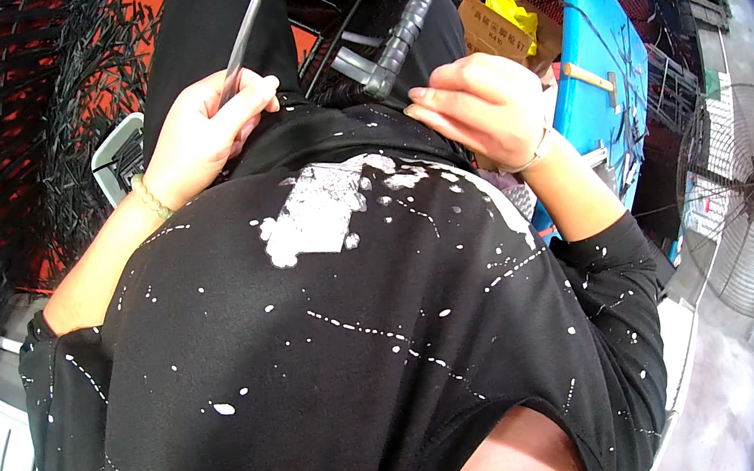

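Observation:
My left hand (201, 135) is closed, pinching a long, thin, flat strip (249, 25) that shines pale grey and runs up past the upper edge. Between my hands a tube wrapped in black strip (422, 6) comes down over my lap. At its lower end sits a short, grey, flat-sided bar (356, 65). Just right of that end is my right hand (493, 107), its fingers curled and their tips together. Whatever they may hold is too small or hidden to make out. The two hands are apart from each other.
Black woven furniture and heaps of cut black strips (103, 91) lie at the left. On the right stand a blue board (587, 35) with a wooden-handled hammer (591, 77), a cardboard box (494, 28) holding yellow plastic (513, 15), and a large wire-caged fan (746, 202).

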Action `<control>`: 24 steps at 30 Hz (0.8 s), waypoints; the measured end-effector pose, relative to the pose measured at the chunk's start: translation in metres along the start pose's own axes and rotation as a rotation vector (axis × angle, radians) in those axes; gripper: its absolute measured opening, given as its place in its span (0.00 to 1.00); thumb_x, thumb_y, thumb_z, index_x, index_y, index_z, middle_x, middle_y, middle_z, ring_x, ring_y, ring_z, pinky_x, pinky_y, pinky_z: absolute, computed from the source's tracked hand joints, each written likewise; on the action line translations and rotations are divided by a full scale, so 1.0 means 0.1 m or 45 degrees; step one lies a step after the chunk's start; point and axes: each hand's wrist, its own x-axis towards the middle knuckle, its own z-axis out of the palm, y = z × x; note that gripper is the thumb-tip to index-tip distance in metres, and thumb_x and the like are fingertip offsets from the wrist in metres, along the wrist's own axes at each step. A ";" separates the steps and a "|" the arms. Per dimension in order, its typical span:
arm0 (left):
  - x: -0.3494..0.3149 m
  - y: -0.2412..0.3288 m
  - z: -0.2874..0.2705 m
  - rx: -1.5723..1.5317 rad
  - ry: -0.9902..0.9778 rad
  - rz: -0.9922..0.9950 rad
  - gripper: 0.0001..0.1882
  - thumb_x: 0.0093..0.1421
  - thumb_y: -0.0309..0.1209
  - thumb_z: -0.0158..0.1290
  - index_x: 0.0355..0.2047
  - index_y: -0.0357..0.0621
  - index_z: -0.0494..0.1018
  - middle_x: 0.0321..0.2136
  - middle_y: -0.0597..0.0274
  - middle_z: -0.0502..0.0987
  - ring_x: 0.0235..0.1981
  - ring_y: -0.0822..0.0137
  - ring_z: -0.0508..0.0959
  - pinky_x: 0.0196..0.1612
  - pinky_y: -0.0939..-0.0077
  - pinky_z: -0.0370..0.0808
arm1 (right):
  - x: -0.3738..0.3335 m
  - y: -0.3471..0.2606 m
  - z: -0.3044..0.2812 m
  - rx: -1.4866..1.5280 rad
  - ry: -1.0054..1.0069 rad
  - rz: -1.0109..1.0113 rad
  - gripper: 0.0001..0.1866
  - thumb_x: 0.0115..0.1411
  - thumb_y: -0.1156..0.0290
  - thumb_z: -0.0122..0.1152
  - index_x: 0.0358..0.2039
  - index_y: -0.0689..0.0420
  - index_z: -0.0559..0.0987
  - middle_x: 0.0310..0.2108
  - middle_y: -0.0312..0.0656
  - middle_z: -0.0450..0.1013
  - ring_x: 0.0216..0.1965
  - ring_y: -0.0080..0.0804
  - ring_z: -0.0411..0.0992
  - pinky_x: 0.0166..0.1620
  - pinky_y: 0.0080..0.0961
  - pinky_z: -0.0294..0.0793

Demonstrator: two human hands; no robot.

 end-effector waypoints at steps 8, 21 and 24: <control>0.00 0.10 0.07 0.089 0.014 0.053 0.07 0.61 0.32 0.54 0.30 0.42 0.72 0.16 0.79 0.63 0.14 0.87 0.57 0.16 0.89 0.52 | -0.25 0.00 0.17 0.148 0.422 0.494 0.10 0.44 0.73 0.70 0.29 0.57 0.80 0.28 0.40 0.73 0.28 0.35 0.74 0.32 0.25 0.74; 0.04 0.54 0.18 0.107 -0.182 -0.113 0.09 0.63 0.30 0.48 0.38 0.37 0.69 0.24 0.70 0.69 0.12 0.85 0.55 0.16 0.88 0.54 | -0.16 -0.01 0.45 0.285 0.559 0.385 0.31 0.47 0.57 0.66 0.52 0.51 0.71 0.54 0.43 0.64 0.60 0.47 0.57 0.58 0.46 0.55; 0.04 0.60 0.24 -0.055 -0.142 -0.212 0.09 0.63 0.31 0.49 0.38 0.38 0.68 0.22 0.71 0.67 0.13 0.84 0.54 0.16 0.88 0.53 | -0.11 0.03 0.52 0.375 0.600 0.384 0.30 0.48 0.57 0.66 0.51 0.51 0.71 0.55 0.43 0.63 0.60 0.47 0.57 0.59 0.46 0.54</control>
